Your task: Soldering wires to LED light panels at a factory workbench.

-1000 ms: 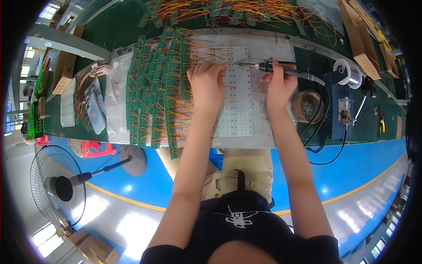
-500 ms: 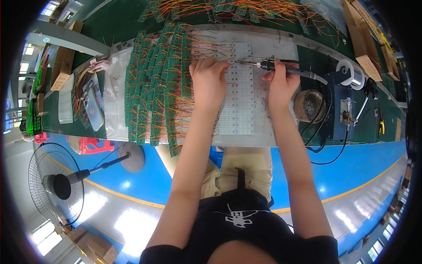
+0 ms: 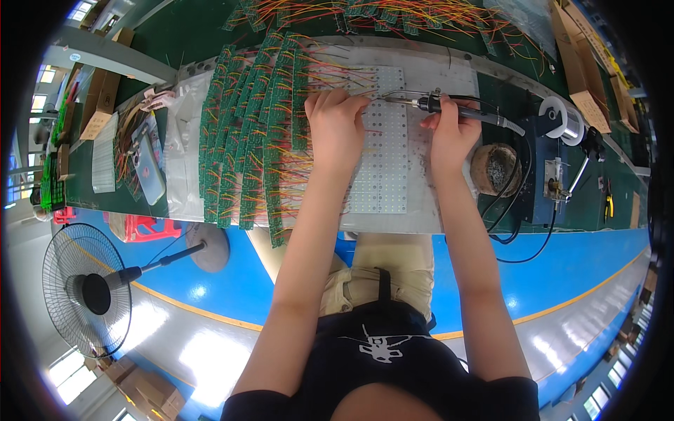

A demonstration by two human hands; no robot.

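Note:
My right hand (image 3: pixel 453 137) grips a soldering iron (image 3: pixel 430 104) with a thin metal guide along its front. The iron points left over the upper part of a white perforated board (image 3: pixel 382 175) dotted with small pale spots. Close to the tip, my left hand (image 3: pixel 335 126) is closed in a pinch; what it holds is too small to make out. Green circuit board strips (image 3: pixel 298 84) lie in rows left of the white board. Red and yellow wires (image 3: pixel 344 70) run from them toward it, and my left hand covers some.
A solder reel (image 3: pixel 562 121) stands on the right beside a round pot (image 3: pixel 480 170) of grey bits and a looping black cable (image 3: pixel 525 168). Yellow-handled pliers (image 3: pixel 609 205) lie far right. A phone (image 3: pixel 149 172) lies left; more wired boards (image 3: pixel 379 24) fill the back. A fan (image 3: pixel 95 293) stands lower left.
Both hands and the iron have shifted very slightly to the right. My grip on the iron stays the same.

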